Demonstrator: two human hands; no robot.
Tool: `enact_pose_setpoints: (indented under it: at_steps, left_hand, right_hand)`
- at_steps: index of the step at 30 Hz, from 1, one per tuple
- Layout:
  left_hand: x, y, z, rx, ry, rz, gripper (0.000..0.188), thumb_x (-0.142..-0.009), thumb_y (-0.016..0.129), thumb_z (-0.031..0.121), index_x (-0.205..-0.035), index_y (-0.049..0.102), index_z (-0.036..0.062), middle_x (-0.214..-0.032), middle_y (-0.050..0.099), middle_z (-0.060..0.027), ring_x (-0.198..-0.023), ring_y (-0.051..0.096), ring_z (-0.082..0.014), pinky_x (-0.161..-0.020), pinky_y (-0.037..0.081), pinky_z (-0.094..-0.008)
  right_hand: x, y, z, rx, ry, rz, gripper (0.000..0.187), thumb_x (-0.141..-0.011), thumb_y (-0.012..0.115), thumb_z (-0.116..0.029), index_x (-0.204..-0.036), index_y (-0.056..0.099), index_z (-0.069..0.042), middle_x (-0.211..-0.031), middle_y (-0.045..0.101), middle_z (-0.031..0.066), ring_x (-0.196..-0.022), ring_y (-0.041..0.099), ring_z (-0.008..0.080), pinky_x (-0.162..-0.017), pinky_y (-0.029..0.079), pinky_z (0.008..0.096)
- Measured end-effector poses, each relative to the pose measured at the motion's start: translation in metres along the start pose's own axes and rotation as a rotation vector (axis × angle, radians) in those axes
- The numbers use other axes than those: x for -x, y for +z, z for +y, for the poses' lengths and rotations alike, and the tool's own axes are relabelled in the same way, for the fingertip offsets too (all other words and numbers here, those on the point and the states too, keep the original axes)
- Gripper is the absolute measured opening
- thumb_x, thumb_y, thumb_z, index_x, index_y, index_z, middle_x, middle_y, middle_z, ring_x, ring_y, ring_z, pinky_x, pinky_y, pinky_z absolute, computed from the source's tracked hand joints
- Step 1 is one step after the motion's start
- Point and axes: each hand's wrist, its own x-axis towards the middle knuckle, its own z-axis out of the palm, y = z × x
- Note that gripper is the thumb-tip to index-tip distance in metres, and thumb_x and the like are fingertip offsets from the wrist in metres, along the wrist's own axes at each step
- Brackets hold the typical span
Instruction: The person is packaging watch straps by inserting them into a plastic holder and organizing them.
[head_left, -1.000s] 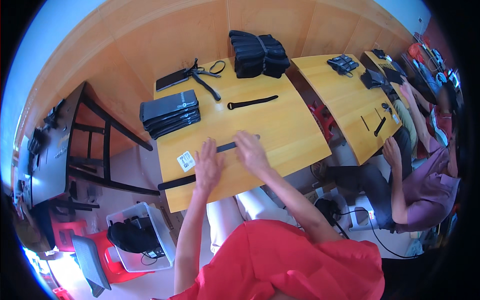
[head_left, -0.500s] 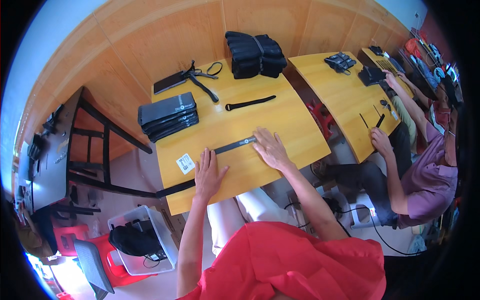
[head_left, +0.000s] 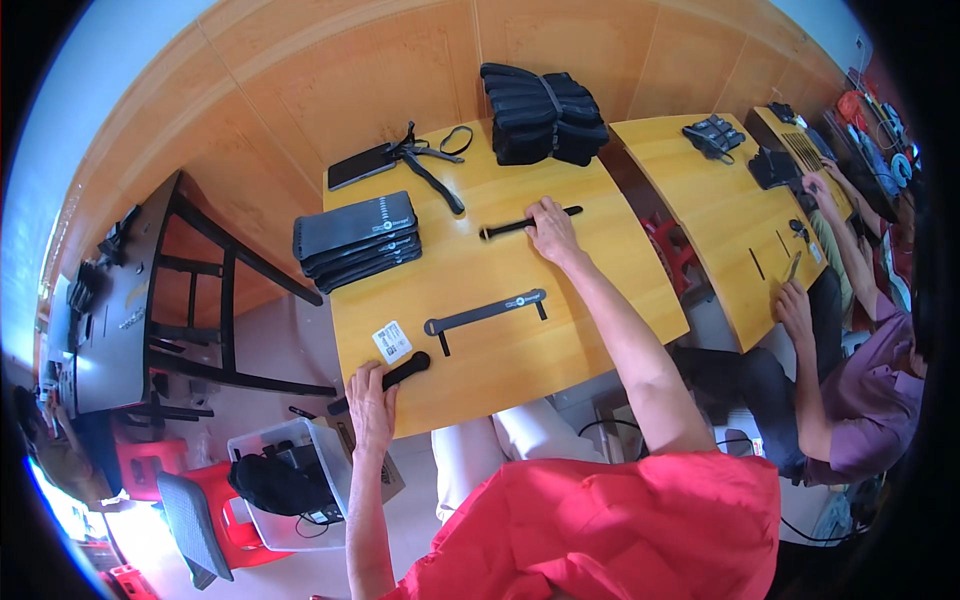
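A dark grey strap (head_left: 485,312) with a slotted end lies flat across the middle of my table, short black tabs showing below it near both ends. At the table's near left edge, my left hand (head_left: 371,408) grips a black strap (head_left: 406,371) whose rounded end points toward the grey one. Farther off, my right hand (head_left: 553,235) has its fingers closed over the middle of a second black strap (head_left: 504,229), a ring at its left end. A white printed label (head_left: 392,342) lies beside the left strap.
Folded dark pouches (head_left: 357,225) form a stack at the left. Behind them are a black phone-like slab (head_left: 361,166) and loose straps (head_left: 436,183). A tied black bundle (head_left: 545,115) stands at the back. A co-worker's hand (head_left: 795,310) works at the right-hand table (head_left: 700,220).
My right hand has left the grey strap and reached away to the far black strap. My left hand has moved down-left onto the near black strap, leaving the grey strap fully visible.
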Motion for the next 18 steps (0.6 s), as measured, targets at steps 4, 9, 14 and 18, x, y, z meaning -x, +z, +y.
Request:
enact_pose_setpoints:
  at_steps: [4,9,14,18]
  left_hand:
    - [-0.02,-0.002,0.0,0.031,-0.171,0.126,0.024,-0.076,0.059,0.003,-0.098,0.049,0.0033,-0.095,0.054,-0.0164,-0.09,0.051,-0.0367,-0.079,0.037,-0.0458]
    - [-0.083,-0.012,0.002,0.058,-0.03,0.233,0.026,-0.078,0.058,0.005,-0.102,0.048,0.0016,-0.093,0.053,-0.0193,-0.086,0.052,-0.0391,-0.071,0.041,-0.0445]
    - [-0.13,0.014,0.002,0.077,0.048,0.151,0.039,-0.077,0.063,0.01,-0.112,0.047,0.0016,-0.097,0.053,-0.0177,-0.088,0.053,-0.0376,-0.078,0.042,-0.0421]
    - [-0.117,0.01,0.022,-0.135,0.171,0.37,0.055,-0.074,0.068,0.016,-0.122,0.046,0.0025,-0.102,0.054,-0.0152,-0.096,0.054,-0.0311,-0.084,0.044,-0.0412]
  right_hand:
    - [-0.007,-0.012,-0.01,0.026,0.137,-0.287,0.018,-0.072,0.067,-0.015,-0.084,0.056,-0.008,-0.101,0.048,0.0101,-0.103,0.045,0.0284,-0.087,0.038,0.0378]
    - [0.003,-0.019,0.003,-0.037,0.104,-0.342,0.018,-0.071,0.068,-0.013,-0.083,0.056,-0.008,-0.09,0.055,0.0081,-0.093,0.052,0.0262,-0.082,0.04,0.0377]
    - [0.015,-0.014,0.006,-0.325,0.066,-0.28,0.018,-0.07,0.068,-0.01,-0.085,0.059,-0.006,-0.076,0.059,0.007,-0.071,0.056,0.0235,-0.068,0.044,0.0356]
    - [0.031,-0.036,-0.01,-0.43,0.055,-0.212,0.013,-0.071,0.064,-0.003,-0.083,0.064,-0.005,-0.076,0.056,0.0084,-0.07,0.057,0.0224,-0.062,0.044,0.0346]
